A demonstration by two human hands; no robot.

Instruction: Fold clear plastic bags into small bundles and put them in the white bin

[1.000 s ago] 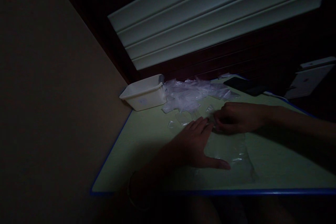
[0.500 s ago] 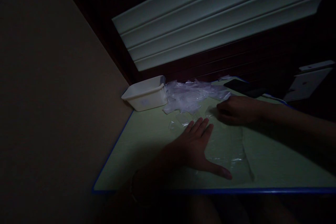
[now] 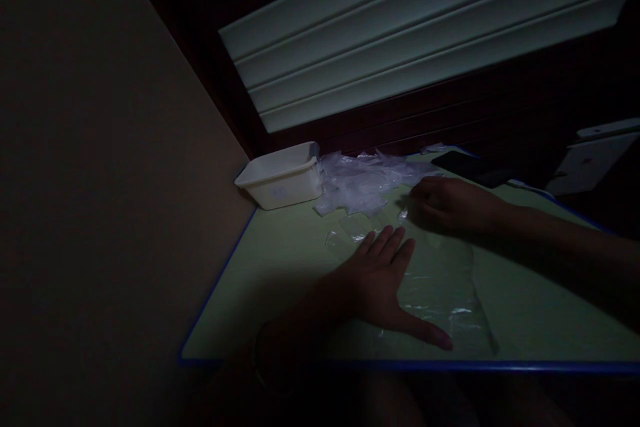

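Observation:
A large clear plastic bag, thin and shiny, lies flat on the pale green tabletop near its front edge. My left hand rests flat on this bag, fingers spread and thumb stretched to the right. At the bag's far end is my right hand, its fingers curled closed by a crinkled, glinting bit of plastic. What those fingers grip is hidden in the dim light. Just beyond both hands spreads a heap of small clear plastic bags.
A white plastic bin stands at the back left by the wall, beside the heap. Behind my right hand lies a dark flat object, with a pale cable to its right. Blue edging borders the table. A slatted panel rises behind.
My right hand has shifted slightly left and away over the bag's far end. The left hand stays flat in place. The whole view has moved a little.

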